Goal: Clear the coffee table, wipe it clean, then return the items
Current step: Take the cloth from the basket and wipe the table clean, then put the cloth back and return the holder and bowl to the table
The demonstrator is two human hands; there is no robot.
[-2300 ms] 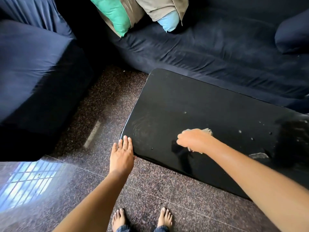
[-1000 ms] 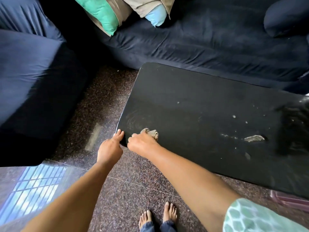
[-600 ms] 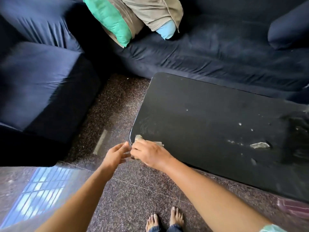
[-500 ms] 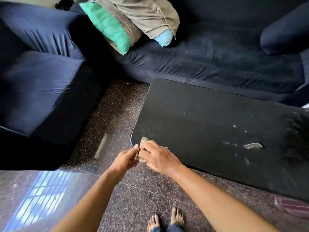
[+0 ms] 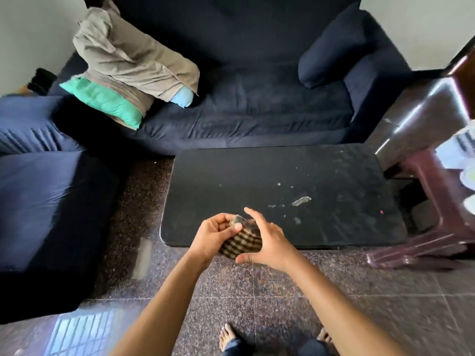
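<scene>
Head view: this looks like the wiping step. Both hands meet just above the near edge of the black counter (image 5: 231, 176). The left hand (image 5: 214, 236) grips the checked cloth (image 5: 243, 244), and the right hand (image 5: 270, 244) spreads open against it, seemingly refolding it. A pale scrap (image 5: 301, 200) and specks lie right of the middle, so the next sweep should go there. The sofa (image 5: 257, 111) hugs the far edge and a maroon chair (image 5: 437, 201) crowds the right end. The near side and left end open onto the floor (image 5: 282, 291).

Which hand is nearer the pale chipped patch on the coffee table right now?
Right. The right hand is just below-left of the patch; the left hand sits farther left, gripping the cloth.
</scene>
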